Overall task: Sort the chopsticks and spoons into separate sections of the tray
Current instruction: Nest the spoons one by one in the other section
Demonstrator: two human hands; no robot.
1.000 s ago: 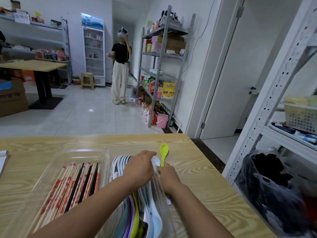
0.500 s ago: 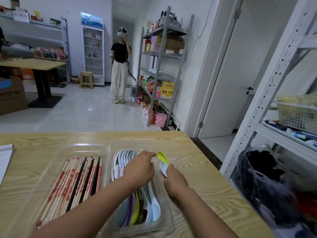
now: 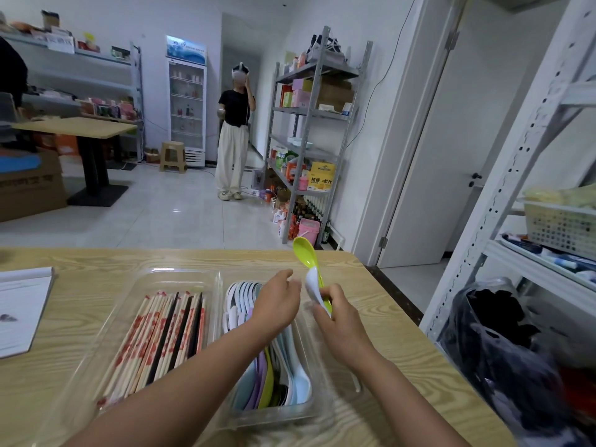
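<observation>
A clear plastic tray (image 3: pixel 180 273) with two sections lies on the wooden table (image 3: pixel 80 304). Its left section holds several chopsticks (image 3: pixel 161 333), its right section several stacked spoons (image 3: pixel 280 379) in white, blue, purple and green. My right hand (image 3: pixel 338 321) grips a green spoon (image 3: pixel 304 253) and a white spoon (image 3: pixel 312 285) together by their handles, bowls up, above the tray's right edge. My left hand (image 3: pixel 277 301) hovers over the spoon section, fingers loosely curled, holding nothing.
White paper (image 3: pixel 19 308) lies at the table's left. A metal shelf rack (image 3: pixel 516 175) with a dark bag (image 3: pixel 503 343) stands close on the right. A person stands across the room by another shelf rack (image 3: pixel 309 137).
My right hand has lifted the green and white spoons higher and tilted them upright. My left hand has drawn slightly away from them.
</observation>
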